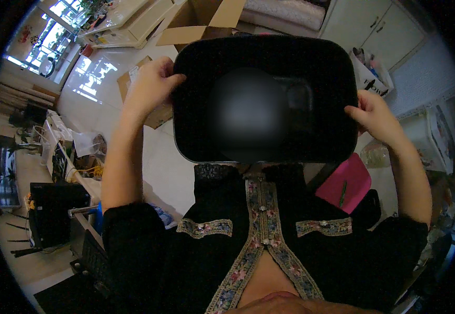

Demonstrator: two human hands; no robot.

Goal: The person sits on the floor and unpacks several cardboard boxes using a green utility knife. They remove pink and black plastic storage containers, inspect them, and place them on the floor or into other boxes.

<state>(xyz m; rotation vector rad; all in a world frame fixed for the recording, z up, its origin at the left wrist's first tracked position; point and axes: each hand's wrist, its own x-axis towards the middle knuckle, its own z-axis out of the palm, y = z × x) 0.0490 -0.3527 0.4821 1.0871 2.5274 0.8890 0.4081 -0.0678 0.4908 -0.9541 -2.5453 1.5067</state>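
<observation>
A dark rectangular panel with rounded corners (204, 133) is held up in front of my chest, its glossy-looking face towards the camera and a blurred pale patch at its middle. My left hand (155, 80) grips its left edge, thumb on the near face and fingers behind. On the right edge, lower down, my right hand (372, 114) pinches it in the same way. The fingers behind the panel are partly hidden. What kind of panel it is, I cannot tell. Its lower edge is just above the floral-trimmed front of my black garment (262, 208).
Beyond the panel stands an open cardboard box (184, 35), with another cardboard piece (159, 117) behind my left forearm. A pink item (347, 180) lies at the lower right. A white bag (368, 78) is by the cabinet (372, 35). Cluttered furniture (74, 168) lines the left.
</observation>
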